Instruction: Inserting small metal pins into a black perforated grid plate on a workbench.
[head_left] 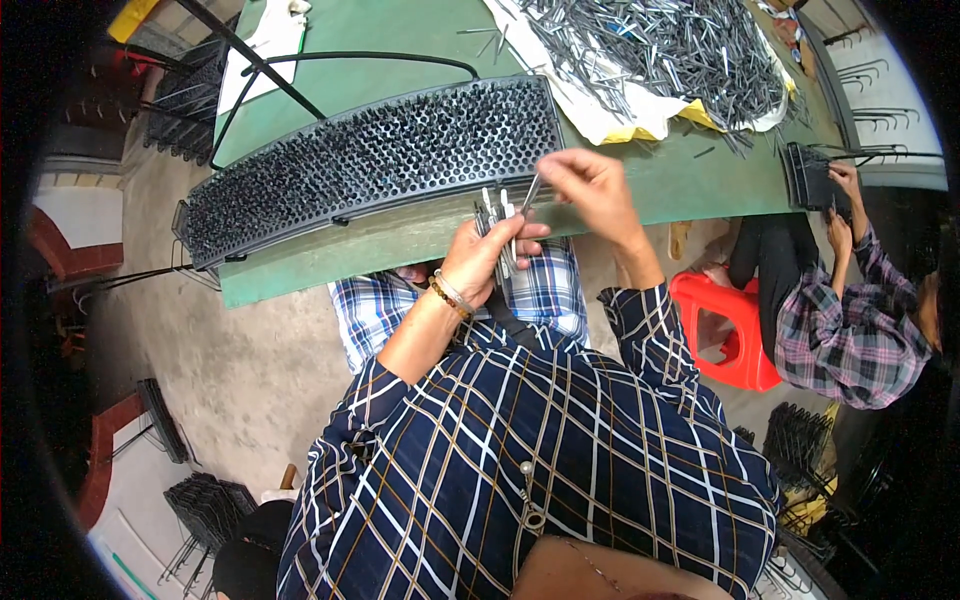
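Observation:
My left hand is closed around a small bundle of slim grey and silvery sticks, whose ends poke out above and below the fingers. Just above and to its right, my right hand pinches one thin grey stick between thumb and fingertips. Beyond both hands lies a long, slightly curved black rack with rows of round holes. Dark stick ends fill many of the holes. The exact kind of the sticks is too small to tell.
The rack rests on a green tabletop. At the back right, a large heap of similar sticks lies on a white and yellow sack. On the right, another person handles a smaller black rack beside a red stool.

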